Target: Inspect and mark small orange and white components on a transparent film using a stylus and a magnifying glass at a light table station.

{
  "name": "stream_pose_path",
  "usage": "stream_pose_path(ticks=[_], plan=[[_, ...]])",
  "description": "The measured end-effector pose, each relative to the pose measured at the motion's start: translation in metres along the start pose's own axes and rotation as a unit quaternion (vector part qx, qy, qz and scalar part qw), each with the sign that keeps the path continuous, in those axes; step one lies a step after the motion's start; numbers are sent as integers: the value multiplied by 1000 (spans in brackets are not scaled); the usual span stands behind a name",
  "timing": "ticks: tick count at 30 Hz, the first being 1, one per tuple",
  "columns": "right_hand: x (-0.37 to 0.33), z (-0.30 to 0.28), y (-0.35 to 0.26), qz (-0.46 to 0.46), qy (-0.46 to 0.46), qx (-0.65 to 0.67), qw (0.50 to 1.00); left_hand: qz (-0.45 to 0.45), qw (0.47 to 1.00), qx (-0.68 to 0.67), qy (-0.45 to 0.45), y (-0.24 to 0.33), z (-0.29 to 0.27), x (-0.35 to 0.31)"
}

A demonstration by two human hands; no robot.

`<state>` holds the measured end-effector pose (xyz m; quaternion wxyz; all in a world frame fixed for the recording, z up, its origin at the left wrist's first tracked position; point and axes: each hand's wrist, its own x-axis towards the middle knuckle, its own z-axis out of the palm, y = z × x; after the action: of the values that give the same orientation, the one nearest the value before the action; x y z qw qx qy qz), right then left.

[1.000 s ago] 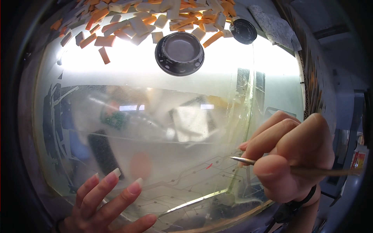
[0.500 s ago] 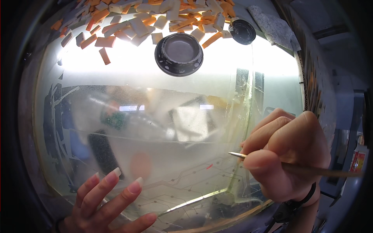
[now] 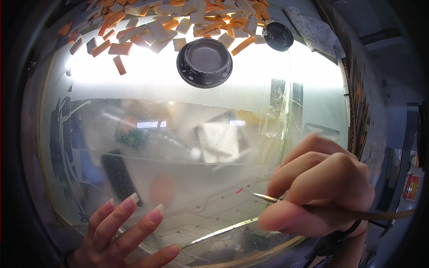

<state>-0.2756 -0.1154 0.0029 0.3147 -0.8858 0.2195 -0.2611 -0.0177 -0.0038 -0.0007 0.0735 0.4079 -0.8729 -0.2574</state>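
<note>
A fine paintbrush (image 3: 267,197) with a silver ferrule and a brown handle is pinched between the thumb and fingers of my right hand (image 3: 319,185). Its pointed tip aims left, close to a short red mark (image 3: 239,190) on a clear film printed with thin circuit-like lines and dots (image 3: 198,207). Whether the tip touches the film I cannot tell. My left hand (image 3: 125,234) lies at the lower left with its fingers spread, holding nothing, beside the film's left part. Some of the printed lines are hidden under my right hand.
A glass light table (image 3: 178,91) glows brightly at its far side. A round black dish (image 3: 205,60) stands there, with a smaller black lid (image 3: 278,36) farther right. Many orange and white chips (image 3: 158,31) are heaped along the back. A crumpled pale sheet (image 3: 313,31) lies back right.
My right hand has moved left and a little toward me, bringing the paintbrush tip closer to the red mark. The left hand stays in place.
</note>
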Motion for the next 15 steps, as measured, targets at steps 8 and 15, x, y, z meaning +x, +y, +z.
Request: stream_pose_path(ticks=[8, 15], plan=[[2, -1, -1, 9, -43, -3, 999, 1, 1000, -1, 2, 1, 0, 1], [3, -2, -3, 135, -20, 55, 989, 2, 1000, -4, 9, 2, 1, 2]])
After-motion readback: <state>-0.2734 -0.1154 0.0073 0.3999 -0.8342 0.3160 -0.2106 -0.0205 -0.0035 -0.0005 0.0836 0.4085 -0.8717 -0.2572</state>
